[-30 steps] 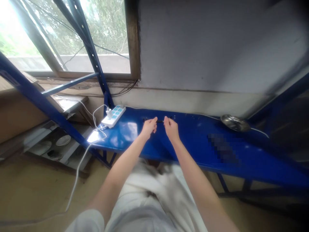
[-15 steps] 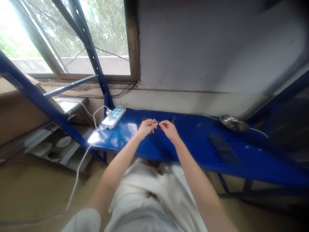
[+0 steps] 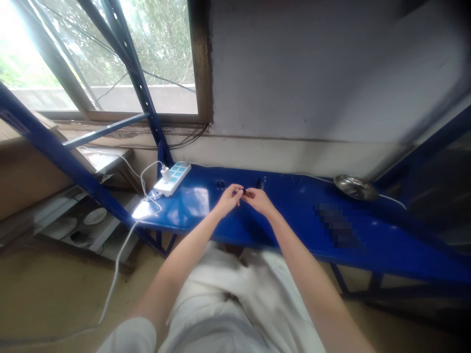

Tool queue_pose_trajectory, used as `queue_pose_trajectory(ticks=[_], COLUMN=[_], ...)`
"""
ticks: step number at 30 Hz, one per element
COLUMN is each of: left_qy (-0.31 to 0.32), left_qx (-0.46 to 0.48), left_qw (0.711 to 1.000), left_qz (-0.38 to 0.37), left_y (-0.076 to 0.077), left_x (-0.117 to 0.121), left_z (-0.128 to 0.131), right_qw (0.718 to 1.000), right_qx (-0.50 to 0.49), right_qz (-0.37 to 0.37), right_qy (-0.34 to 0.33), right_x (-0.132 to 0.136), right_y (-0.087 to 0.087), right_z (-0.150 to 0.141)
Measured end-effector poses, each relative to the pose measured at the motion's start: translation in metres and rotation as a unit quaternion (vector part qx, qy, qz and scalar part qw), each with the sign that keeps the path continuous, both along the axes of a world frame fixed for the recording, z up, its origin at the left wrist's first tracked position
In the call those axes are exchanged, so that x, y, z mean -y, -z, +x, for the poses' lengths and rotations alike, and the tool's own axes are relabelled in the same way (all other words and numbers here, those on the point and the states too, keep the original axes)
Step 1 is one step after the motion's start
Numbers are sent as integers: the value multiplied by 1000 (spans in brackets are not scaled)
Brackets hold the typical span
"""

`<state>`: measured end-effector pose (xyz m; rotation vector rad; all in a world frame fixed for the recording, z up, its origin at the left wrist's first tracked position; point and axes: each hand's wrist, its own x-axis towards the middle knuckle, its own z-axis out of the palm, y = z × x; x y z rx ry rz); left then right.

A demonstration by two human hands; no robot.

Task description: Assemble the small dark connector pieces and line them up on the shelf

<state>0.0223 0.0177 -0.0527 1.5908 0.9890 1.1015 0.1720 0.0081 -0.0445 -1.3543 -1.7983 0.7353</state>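
Observation:
Over the blue table (image 3: 191, 215), my left hand (image 3: 230, 198) and my right hand (image 3: 258, 201) meet with fingers pinched together. Between their fingertips is a small dark object (image 3: 245, 192), partly covered by the fingers and too small to name. Two little black pieces (image 3: 220, 185) lie on the tabletop just beyond my left hand. Behind my right hand are a slim black item (image 3: 259, 183) and some small clear pieces (image 3: 264, 181).
A white power strip (image 3: 172, 179) with a charger plugged in sits at the table's left end, its cable hanging to the floor. A shiny metal bowl-like object (image 3: 355, 187) rests at the back right. Blue rack posts (image 3: 136, 73) rise on the left.
My hands have drawn closer together and turned around the small object. The left hand shifted slightly right and down, uncovering the two black pieces behind it.

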Motion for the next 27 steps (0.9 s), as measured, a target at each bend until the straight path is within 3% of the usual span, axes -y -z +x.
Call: queue_pose_trajectory(ticks=[6, 9, 18, 27], left_qy=[-163, -167, -155, -158], left_qx=[44, 32, -1, -6], left_qw=[985, 984, 987, 986], left_qz=[-33, -47, -35, -44], left_y=[41, 52, 54, 54], left_x=[-7, -4, 3, 5], left_z=[6, 7, 3, 3], right_qw=[982, 968, 955, 946], right_qx=[44, 84, 154, 200], right_qz=[18, 4, -51, -59], right_qy=[184, 235, 247, 249], right_x=[-24, -37, -56, -56], right_y=[33, 44, 58, 59], right_z=[30, 43, 45, 42])
